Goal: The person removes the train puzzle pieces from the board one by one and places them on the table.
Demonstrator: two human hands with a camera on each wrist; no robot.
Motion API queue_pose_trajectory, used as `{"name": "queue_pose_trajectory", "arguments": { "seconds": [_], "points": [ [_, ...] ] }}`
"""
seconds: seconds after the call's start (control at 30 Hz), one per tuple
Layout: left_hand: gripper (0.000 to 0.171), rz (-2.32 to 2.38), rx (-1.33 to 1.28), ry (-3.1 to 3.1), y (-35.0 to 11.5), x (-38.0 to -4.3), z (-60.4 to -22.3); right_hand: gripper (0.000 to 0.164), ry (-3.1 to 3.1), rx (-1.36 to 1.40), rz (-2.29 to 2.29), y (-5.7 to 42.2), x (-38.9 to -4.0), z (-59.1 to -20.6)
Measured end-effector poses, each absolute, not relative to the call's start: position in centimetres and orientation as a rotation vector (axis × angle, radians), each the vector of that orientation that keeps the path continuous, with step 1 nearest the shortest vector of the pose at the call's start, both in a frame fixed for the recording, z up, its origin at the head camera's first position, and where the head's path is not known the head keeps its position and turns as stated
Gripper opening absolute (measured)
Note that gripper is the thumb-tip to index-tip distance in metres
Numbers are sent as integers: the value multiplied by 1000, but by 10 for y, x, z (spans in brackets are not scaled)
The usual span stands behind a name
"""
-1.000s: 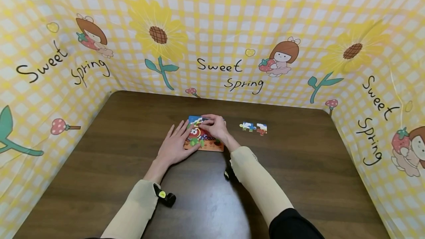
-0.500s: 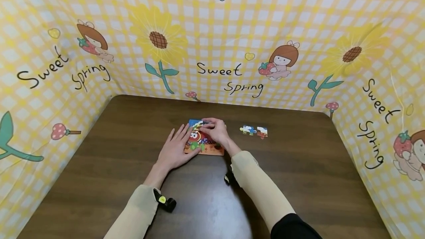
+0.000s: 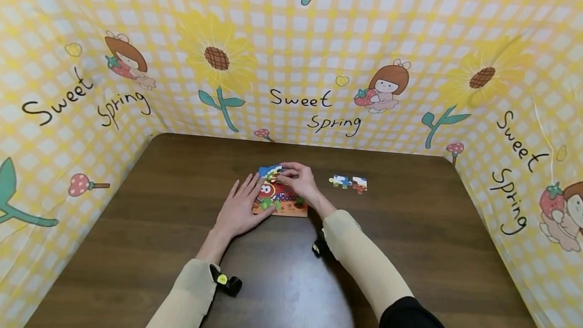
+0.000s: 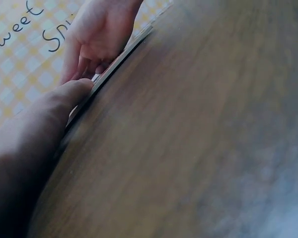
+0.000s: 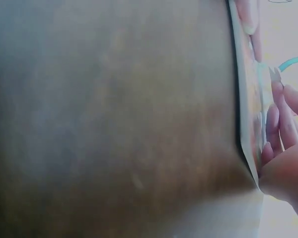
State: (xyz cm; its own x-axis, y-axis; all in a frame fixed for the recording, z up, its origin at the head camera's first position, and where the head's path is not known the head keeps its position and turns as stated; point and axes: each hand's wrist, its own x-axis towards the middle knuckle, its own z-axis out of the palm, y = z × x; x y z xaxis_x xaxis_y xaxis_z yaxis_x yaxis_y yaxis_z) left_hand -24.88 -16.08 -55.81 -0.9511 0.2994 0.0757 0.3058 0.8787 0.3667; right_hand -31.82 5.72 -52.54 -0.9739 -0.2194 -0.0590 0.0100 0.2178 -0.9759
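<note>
Puzzle board [image 3: 291, 211] on table [image 3: 273, 267], between left hand [image 3: 239, 210] and right hand [image 3: 300, 182]. Left spread flat over its left side. Right pinches what looks like a small piece [image 5: 274, 75], blurred, over its far portion. Blue piece [image 3: 340, 181] and red-white piece [image 3: 359, 185] lie rightward, nearer right hand.

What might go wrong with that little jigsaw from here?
The puzzle piece pinched in the right hand might go in askew and lift its neighbours. If the left hand, spread over the left edge of the jigsaw puzzle, slides, the puzzle could shift too. A careless sweep of the right hand might knock the loose blue piece or red-and-white piece.
</note>
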Motion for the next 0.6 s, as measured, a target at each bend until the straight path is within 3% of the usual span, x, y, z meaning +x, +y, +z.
{"name": "queue_pose_trajectory", "arguments": {
  "seconds": [0.6],
  "points": [
    [101, -607, -486, -3034, -162, -246, -555, 43, 2285, -183, -1899, 117, -323, -512]
  ]
}}
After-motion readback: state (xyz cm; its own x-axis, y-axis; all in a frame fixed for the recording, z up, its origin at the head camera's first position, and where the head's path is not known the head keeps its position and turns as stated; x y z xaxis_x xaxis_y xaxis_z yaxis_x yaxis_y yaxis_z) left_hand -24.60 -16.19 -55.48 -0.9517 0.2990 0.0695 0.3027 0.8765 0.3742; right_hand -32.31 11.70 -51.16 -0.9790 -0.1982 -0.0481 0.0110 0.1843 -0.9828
